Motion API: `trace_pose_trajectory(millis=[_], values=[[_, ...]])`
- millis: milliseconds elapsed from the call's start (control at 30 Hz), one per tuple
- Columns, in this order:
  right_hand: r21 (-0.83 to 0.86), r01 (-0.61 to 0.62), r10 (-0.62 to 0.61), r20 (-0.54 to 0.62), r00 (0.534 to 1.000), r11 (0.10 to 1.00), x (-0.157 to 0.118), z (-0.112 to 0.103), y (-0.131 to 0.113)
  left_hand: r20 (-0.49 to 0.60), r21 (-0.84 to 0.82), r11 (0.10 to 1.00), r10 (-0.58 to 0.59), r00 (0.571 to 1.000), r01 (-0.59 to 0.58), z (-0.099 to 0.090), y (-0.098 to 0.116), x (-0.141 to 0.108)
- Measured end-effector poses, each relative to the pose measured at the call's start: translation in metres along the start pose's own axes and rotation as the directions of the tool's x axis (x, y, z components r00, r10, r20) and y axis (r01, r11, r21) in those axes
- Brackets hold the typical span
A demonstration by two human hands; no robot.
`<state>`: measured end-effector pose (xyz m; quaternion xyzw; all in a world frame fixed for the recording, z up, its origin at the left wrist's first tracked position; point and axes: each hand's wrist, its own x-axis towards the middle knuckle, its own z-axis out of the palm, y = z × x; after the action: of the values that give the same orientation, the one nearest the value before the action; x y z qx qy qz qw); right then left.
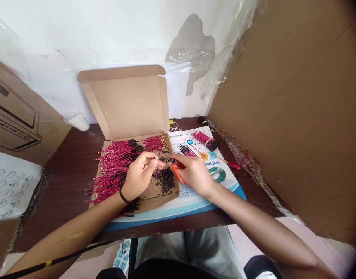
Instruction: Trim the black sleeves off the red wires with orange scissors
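My left hand (143, 172), with a black band at the wrist, pinches a thin red wire (156, 173) between thumb and fingers. My right hand (192, 170) is closed round orange-handled cutters (178, 172), whose tips point left toward the fingertips of my left hand. Under both hands lies a cardboard box (150, 192) with its lid raised. Many red wires with black ends (112, 166) are piled on its left side. A smaller red bunch with gold-coloured tips (154, 143) lies at its back. Black scraps (165, 180) are heaped beside my hands.
A banded red wire bundle (206, 140) and a loose bunch (187, 150) lie on a printed sheet (195, 197). A red-tipped tool (233, 165) rests right of them. Large cardboard (296, 116) walls the right side; a white bag (79, 122) stands back left.
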<state>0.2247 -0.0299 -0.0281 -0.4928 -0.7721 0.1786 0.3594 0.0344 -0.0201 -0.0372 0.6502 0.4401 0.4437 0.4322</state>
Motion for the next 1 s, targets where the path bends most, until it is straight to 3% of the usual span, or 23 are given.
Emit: trace_pose_trajectory(millis=[100, 200, 300, 367, 467, 533, 700, 833, 900, 1000], values=[[0.151, -0.054, 0.061, -0.047, 0.997, 0.987, 0.004, -0.003, -0.004, -0.030, -0.066, 0.998, -0.007, 1.000, 0.005, -0.001, 0.001, -0.001], [0.342, -0.128, 0.130, 0.019, 0.991, 0.931, 0.006, -0.004, -0.007, 0.030, -0.088, 0.994, 0.068, 0.997, -0.066, -0.002, 0.003, -0.001], [0.557, -0.197, 0.123, 0.168, 0.978, 0.807, 0.007, -0.001, -0.007, 0.124, -0.066, 0.964, 0.263, 0.957, -0.257, -0.003, 0.005, 0.000], [0.671, -0.264, 0.114, 0.259, 0.959, 0.693, 0.007, 0.001, -0.007, 0.123, 0.009, 0.938, 0.343, 0.931, -0.347, -0.004, 0.005, 0.000], [0.764, -0.330, 0.083, 0.344, 0.935, 0.554, 0.008, 0.002, -0.007, 0.078, 0.103, 0.930, 0.345, 0.935, -0.352, -0.004, 0.007, 0.000], [0.784, -0.335, 0.052, 0.363, 0.930, 0.522, 0.008, 0.002, -0.008, 0.076, 0.103, 0.936, 0.329, 0.941, -0.335, -0.004, 0.009, 0.000], [0.776, -0.273, -0.004, 0.334, 0.943, 0.569, 0.005, 0.000, -0.014, 0.196, 0.118, 0.937, 0.302, 0.933, -0.328, -0.011, 0.015, 0.001], [0.720, -0.227, -0.026, 0.322, 0.946, 0.656, 0.003, -0.002, -0.016, 0.263, 0.252, 0.928, 0.207, 0.942, -0.274, -0.018, 0.021, 0.003], [0.678, -0.212, -0.005, 0.304, 0.953, 0.704, 0.005, -0.005, -0.014, 0.183, 0.300, 0.934, 0.145, 0.972, -0.196, -0.022, 0.026, 0.006], [0.559, -0.187, 0.083, 0.206, 0.975, 0.808, 0.011, -0.015, -0.006, -0.056, 0.406, 0.909, 0.126, 0.991, -0.093, -0.036, 0.033, 0.013]])
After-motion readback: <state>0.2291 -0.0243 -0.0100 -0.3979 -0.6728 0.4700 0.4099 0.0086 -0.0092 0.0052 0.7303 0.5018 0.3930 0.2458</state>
